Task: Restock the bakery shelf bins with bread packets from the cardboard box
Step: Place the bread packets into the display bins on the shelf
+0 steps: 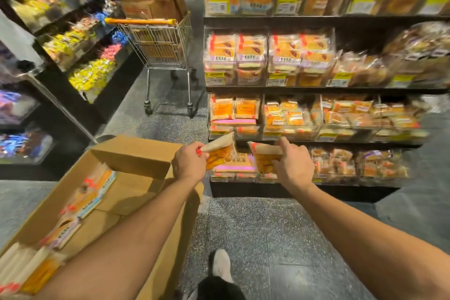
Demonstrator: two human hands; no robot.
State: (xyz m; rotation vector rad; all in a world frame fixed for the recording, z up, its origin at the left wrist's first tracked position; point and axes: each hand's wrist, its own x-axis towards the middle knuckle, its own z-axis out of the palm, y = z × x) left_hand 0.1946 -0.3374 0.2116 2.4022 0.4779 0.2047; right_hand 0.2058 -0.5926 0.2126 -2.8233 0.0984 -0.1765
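My left hand (pixel 188 162) grips an orange bread packet (pixel 220 151) by its top edge. My right hand (pixel 293 165) holds a second orange bread packet (pixel 264 156). Both packets hang in front of the lowest clear bin (pixel 233 175) at the left end of the bakery shelf (pixel 316 91). That bin shows a printed cardboard base and little else. An open cardboard box (pixel 136 156) stands at lower left, below my left forearm, with several bread packets (pixel 90 192) lying inside it.
Clear bins full of bread packets fill the shelf rows above and to the right. A metal shopping cart (pixel 160 48) carrying stacked cartons stands in the aisle behind the box. Candy shelves (pixel 80 44) line the left side. My shoe (pixel 221 265) is on the speckled floor.
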